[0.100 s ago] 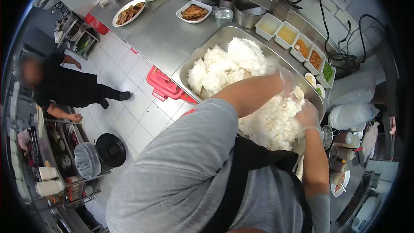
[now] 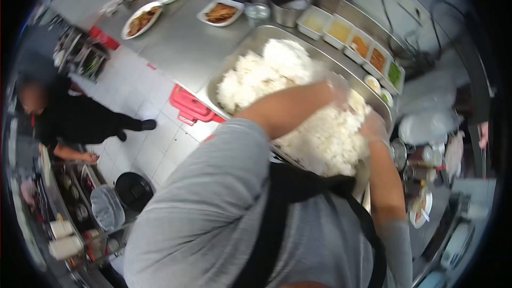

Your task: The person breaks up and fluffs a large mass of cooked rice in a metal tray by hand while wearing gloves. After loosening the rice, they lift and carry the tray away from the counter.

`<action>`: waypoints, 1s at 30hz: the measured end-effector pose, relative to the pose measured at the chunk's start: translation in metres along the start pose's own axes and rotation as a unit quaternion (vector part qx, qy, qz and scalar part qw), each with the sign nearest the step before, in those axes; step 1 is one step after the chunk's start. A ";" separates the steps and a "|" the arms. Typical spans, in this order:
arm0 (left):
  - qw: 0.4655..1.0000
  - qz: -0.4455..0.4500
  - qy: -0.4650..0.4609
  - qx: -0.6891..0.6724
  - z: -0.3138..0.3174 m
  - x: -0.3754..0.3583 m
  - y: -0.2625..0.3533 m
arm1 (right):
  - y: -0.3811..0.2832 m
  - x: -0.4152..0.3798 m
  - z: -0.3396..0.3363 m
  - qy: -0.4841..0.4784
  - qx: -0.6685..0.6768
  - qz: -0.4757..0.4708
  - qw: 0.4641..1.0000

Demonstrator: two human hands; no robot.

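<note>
A large heap of white cooked rice (image 2: 325, 141) fills a deep steel pan (image 2: 214, 89). My left hand (image 2: 339, 89), in a clear plastic glove, reaches across the pan to the rice on its far side. Motion smears it, and its fingers do not show clearly. At the right side of the pan, my right hand (image 2: 375, 126) wears a similar glove. Its fingers curl into the rice, their tips partly hidden by grains. The two hands are close together, with rice between them.
Behind the pan stand several white tubs of toppings (image 2: 358, 45) and two small bowls (image 2: 373, 84). Plates of cooked food (image 2: 221, 14) rest on the steel counter (image 2: 176, 48). Left, a co-worker in black (image 2: 80, 114) stands on the tiled floor. A red lidded box (image 2: 191, 104) is below the counter.
The whole view has shifted, so the pan and counter appear farther left and slightly higher. Both hands stay at the rice.
</note>
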State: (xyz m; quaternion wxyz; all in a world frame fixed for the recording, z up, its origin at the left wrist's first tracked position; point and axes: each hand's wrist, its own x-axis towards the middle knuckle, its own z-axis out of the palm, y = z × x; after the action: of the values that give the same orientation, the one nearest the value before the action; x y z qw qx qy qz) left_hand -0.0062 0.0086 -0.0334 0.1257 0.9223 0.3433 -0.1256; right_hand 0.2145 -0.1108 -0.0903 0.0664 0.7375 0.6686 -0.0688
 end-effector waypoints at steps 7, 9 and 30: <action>0.995 0.091 0.029 0.003 -0.025 -0.030 0.038 | -0.011 -0.002 -0.039 -0.184 -0.181 -0.151 0.954; 0.993 0.107 0.049 -0.028 -0.028 -0.044 0.046 | 0.000 -0.028 -0.045 -0.158 -0.004 -0.113 0.981; 0.688 0.186 0.112 -0.692 0.009 -0.152 0.039 | -0.073 -0.168 -0.147 0.152 0.618 0.097 0.765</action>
State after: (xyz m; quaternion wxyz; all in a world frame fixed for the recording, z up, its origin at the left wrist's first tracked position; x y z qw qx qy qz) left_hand -0.0923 -0.1144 0.0120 0.7096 0.6259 0.1657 0.2780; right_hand 0.1270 -0.2402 0.0857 -0.5004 0.6806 0.4070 -0.3474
